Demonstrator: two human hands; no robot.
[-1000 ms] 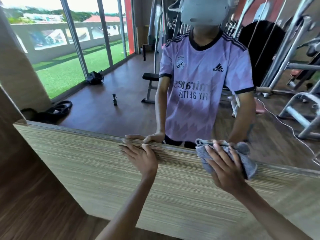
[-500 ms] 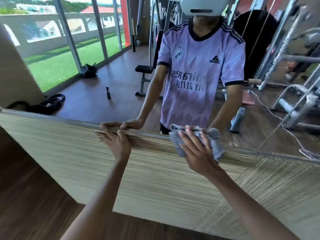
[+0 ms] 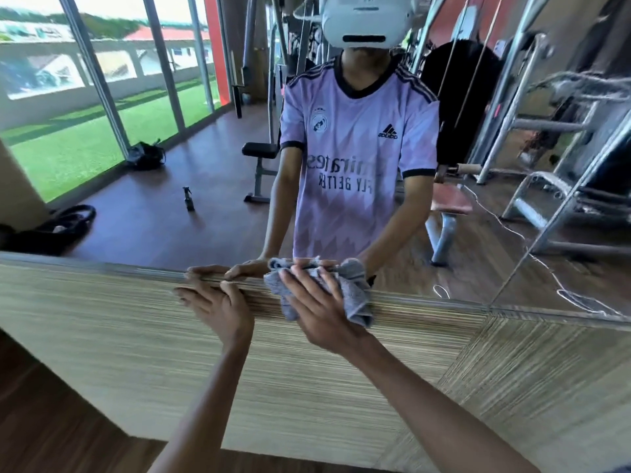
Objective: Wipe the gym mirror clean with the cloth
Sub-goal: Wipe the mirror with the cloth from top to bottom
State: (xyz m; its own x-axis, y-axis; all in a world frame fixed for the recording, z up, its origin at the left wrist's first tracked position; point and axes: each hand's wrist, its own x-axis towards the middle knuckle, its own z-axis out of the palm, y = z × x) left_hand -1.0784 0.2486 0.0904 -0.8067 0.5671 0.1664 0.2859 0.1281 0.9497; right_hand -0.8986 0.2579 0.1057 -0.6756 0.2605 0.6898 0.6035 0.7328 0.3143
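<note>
Since the earlier frame your right hand has carried the cloth leftward along the lower edge of the mirror, closing the gap to your left hand; the cloth's left corner now lies just beside that hand's fingers. Your right hand lies spread over the grey cloth at centre frame, fingers fairly straight, pressing it flat where the glass meets the wood-grain panel below; part of the cloth bunches up against the mirror and part hangs down over the panel at the right of your hand. Your left hand holds nothing; its fingers are extended and rest on the top edge of the panel, tips touching the foot of the glass. Reflected in the mirror, left of centre, a small spray bottle stands upright on the dark floor; a padded bench stands behind it, nearer the middle of the frame.
</note>
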